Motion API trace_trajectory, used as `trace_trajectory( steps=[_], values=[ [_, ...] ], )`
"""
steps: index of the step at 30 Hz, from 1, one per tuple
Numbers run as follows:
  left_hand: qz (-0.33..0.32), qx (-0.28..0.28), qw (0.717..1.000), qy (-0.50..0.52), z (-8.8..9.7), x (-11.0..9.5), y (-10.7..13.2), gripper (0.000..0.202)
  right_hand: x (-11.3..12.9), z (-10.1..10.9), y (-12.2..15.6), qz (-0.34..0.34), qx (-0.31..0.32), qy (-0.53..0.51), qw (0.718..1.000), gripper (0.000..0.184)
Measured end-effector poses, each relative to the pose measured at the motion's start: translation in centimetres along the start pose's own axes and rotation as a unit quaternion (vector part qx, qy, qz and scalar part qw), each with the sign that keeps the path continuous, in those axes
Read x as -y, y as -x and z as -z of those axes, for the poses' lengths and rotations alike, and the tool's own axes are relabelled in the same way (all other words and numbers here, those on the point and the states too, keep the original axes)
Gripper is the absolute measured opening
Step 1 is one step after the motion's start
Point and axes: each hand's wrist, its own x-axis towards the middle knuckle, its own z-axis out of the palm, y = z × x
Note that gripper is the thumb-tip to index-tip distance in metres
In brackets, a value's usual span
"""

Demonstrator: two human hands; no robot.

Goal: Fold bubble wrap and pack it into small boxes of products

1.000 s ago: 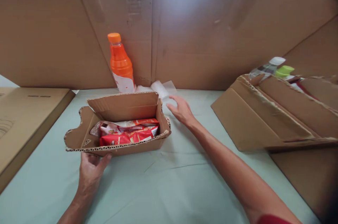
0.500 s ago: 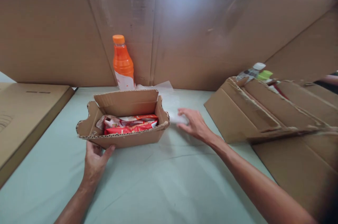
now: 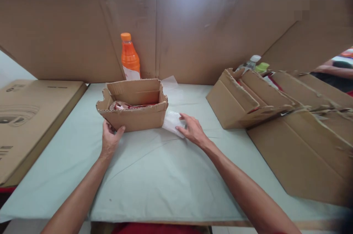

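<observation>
A small open cardboard box (image 3: 135, 119) with ragged cut edges stands on the cloth-covered table, slightly left of centre. Inside it lie red and pinkish packets (image 3: 122, 106), mostly hidden by the front wall. My left hand (image 3: 110, 136) grips the box's lower left corner, thumb on the front face and fingers round the side. By the box's right end lies a piece of clear bubble wrap (image 3: 173, 123). My right hand (image 3: 193, 128) has its curled fingers and thumb on the wrap's right edge. Behind the box stands an orange bottle (image 3: 130, 56) with a pale label.
Several cardboard boxes (image 3: 300, 145) crowd the right side, with a clear bottle (image 3: 249, 64) and a green cap (image 3: 261, 67) showing behind. A flat carton (image 3: 41, 116) lies at left. A tall cardboard screen (image 3: 209, 35) closes the back; another person's arm (image 3: 328, 68) shows far right.
The view has shifted, showing more of the table's near side. The bubble wrap, blurred before, now shows clearly against the box's right end. My left hand keeps its grip on the box.
</observation>
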Motion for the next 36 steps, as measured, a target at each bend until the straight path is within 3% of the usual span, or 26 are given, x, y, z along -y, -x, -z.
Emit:
trace_trajectory(
  steps=[3,7,9,12,16,20,26,29,31,33,36],
  values=[
    [-0.001,0.001,1.000,-0.007,0.0,-0.1,0.2,0.070,1.9,0.2,2.4,0.065,0.033,-0.038,0.997,0.027],
    [0.004,0.000,1.000,-0.013,0.0,-0.1,0.5,0.070,3.2,0.9,5.6,0.160,0.064,-0.075,0.982,0.022],
    [0.004,-0.001,1.000,-0.014,0.0,-0.2,0.5,0.072,2.4,0.9,5.3,0.108,0.041,-0.037,0.993,0.023],
    [-0.003,-0.001,1.000,-0.015,0.0,-0.3,0.6,0.073,0.3,0.3,2.7,-0.001,0.004,0.047,0.999,0.027],
    [-0.018,0.003,1.000,-0.017,-0.2,-0.5,0.7,0.073,-1.5,-1.3,0.1,-0.017,-0.014,0.085,0.996,0.022],
    [-0.033,0.003,0.999,-0.024,-0.3,-0.2,0.7,0.080,-1.6,-2.0,0.8,0.017,-0.052,0.087,0.995,0.014],
    [-0.047,0.001,0.998,-0.053,-0.3,0.2,0.4,0.084,-0.7,-0.5,3.6,0.103,-0.120,0.065,0.985,0.018],
    [-0.047,-0.039,0.994,-0.090,0.0,-1.1,1.8,0.089,1.3,0.3,6.0,0.175,-0.103,0.038,0.978,0.015],
    [-0.087,-0.057,0.984,-0.144,0.3,-2.9,4.1,0.092,2.9,0.5,8.0,0.224,-0.080,0.008,0.971,0.015],
    [-0.170,-0.019,0.962,-0.212,0.3,-5.0,7.4,0.092,4.4,0.4,9.8,0.249,-0.052,-0.026,0.967,0.016],
    [-0.272,0.180,0.909,-0.258,-0.4,-7.4,12.5,0.088,5.8,0.4,12.0,0.248,0.000,-0.067,0.966,0.015]
  ],
)
